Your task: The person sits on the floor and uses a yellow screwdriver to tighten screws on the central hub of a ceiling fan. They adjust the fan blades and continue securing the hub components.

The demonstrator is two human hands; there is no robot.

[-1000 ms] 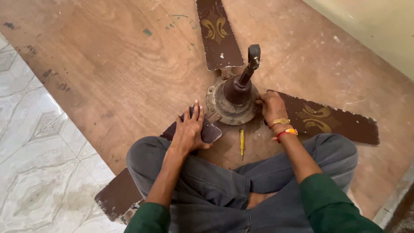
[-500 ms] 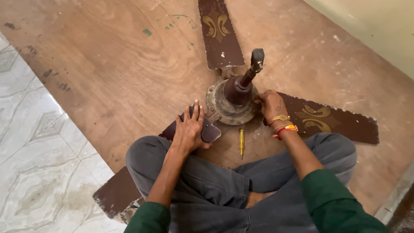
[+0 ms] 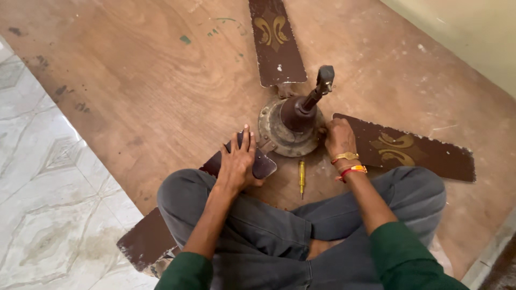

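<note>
With fingers spread flat, the left hand point(image 3: 238, 161) presses on a fan blade point(image 3: 244, 161) at seven o'clock of the motor hub point(image 3: 293, 121), the right hand point(image 3: 338, 137), its fingers curled, touches the hub's four-o'clock rim, and a screwdriver point(image 3: 302, 178) lies between them.

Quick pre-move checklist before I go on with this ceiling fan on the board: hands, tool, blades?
1. Left hand flat on the near blade, pinning it: ok.
2. Right hand at the motor hub rim: ok; grip cannot tell.
3. Screwdriver on the board between the hands, free: ok.
4. Far blade and right blade attached: cannot tell.
5. Downrod leans right, untouched: ok.
</note>
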